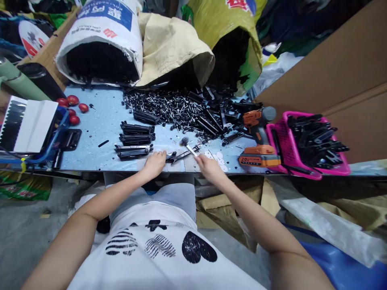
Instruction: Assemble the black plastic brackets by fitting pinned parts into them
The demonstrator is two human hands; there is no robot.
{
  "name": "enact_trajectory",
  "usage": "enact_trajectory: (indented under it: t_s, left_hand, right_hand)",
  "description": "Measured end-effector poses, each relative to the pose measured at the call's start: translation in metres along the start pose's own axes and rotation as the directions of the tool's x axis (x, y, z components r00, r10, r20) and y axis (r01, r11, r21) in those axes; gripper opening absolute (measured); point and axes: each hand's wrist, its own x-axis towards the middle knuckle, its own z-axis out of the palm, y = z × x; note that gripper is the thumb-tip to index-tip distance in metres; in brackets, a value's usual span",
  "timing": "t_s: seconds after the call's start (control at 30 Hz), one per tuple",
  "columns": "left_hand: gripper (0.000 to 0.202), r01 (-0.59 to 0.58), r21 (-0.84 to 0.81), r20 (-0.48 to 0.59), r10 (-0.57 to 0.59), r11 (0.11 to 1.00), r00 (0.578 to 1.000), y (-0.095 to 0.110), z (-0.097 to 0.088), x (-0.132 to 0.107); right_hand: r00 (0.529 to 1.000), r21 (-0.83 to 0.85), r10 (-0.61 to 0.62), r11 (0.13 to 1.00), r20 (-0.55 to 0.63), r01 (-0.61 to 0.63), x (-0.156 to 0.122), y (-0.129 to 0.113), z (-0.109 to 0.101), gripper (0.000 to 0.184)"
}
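My right hand (208,166) is closed around the pale handle of a small hammer (186,145), whose dark head is raised and blurred above the table. My left hand (155,163) presses down on a black plastic and metal part (178,156) at the front edge of the light blue table (105,117). Left of that hand lie three stacked assembled black parts (135,139). A heap of black pieces and small pins (178,106) spreads across the middle of the table.
An orange cordless drill (258,139) stands right of my hands, beside a pink basket (290,155) full of black parts. Open sacks (102,44) of black parts line the back edge. Red fruits (72,106) and a blue tray (60,129) sit at left.
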Motion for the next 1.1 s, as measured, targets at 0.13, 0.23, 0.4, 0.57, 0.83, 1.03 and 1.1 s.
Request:
enact_trajectory:
  t_s: [0.13, 0.23, 0.4, 0.57, 0.83, 1.03, 1.1]
  left_hand:
    - [0.022, 0.006, -0.058, 0.029, -0.004, 0.998, 1.000, 0.003, -0.009, 0.016]
    - [0.024, 0.036, -0.080, 0.009, -0.035, 0.996, 0.999, 0.009, -0.017, 0.016]
    - [0.037, 0.136, -0.547, -0.016, -0.172, 0.826, 0.985, 0.008, -0.029, 0.006]
    - [0.030, 0.154, -0.930, 0.117, -0.126, 0.335, 0.985, -0.002, -0.026, 0.000]
    - [0.058, -0.106, -0.748, -0.452, -0.388, 0.655, 0.803, 0.012, -0.031, -0.013]
    - [0.062, -0.069, -0.823, -0.378, -0.453, 0.564, 0.807, -0.002, -0.024, -0.016]
    - [0.063, -0.081, -0.860, -0.347, -0.460, 0.504, 0.817, -0.004, -0.019, -0.017]
  right_hand:
    - [0.929, -0.153, 0.004, 0.986, -0.370, -0.065, 0.021, 0.028, -0.019, 0.044]
    - [0.826, -0.290, -0.369, 0.920, -0.425, 0.263, 0.027, 0.012, -0.020, 0.052]
    - [0.692, -0.309, -0.672, 0.739, -0.264, 0.599, 0.044, -0.034, -0.002, 0.037]
    - [0.608, -0.169, -0.740, 0.665, -0.288, 0.728, 0.060, -0.045, -0.002, 0.034]
    - [0.932, 0.527, -0.253, 0.771, -0.262, 0.357, 0.055, -0.082, 0.001, 0.056]
    - [0.867, 0.321, -0.358, 0.823, -0.347, 0.468, 0.055, -0.083, 0.001, 0.051]
    - [0.755, 0.032, -0.506, 0.822, -0.417, 0.569, 0.058, -0.079, -0.001, 0.045]
